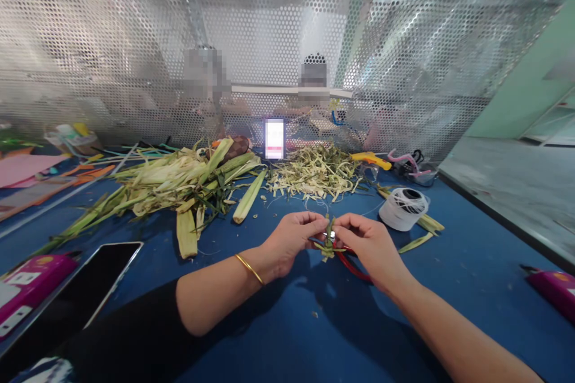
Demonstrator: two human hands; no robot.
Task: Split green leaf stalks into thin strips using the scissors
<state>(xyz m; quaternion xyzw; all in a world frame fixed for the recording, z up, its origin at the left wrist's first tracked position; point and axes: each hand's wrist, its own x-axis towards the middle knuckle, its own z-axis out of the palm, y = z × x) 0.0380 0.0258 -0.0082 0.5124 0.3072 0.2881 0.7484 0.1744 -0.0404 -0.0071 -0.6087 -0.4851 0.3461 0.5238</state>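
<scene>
My left hand and my right hand meet over the blue table, fingers pinched together on a small green leaf-strip piece between them. A gold bangle sits on my left wrist. Red-handled scissors lie under my right hand, partly hidden. A thin white thread runs from the piece toward a white thread spool to the right.
A pile of long green leaves lies at left, shredded leaf strips at centre back. A black phone and magenta boxes sit near left. A yellow glue gun and a perforated metal screen stand behind; people work beyond it.
</scene>
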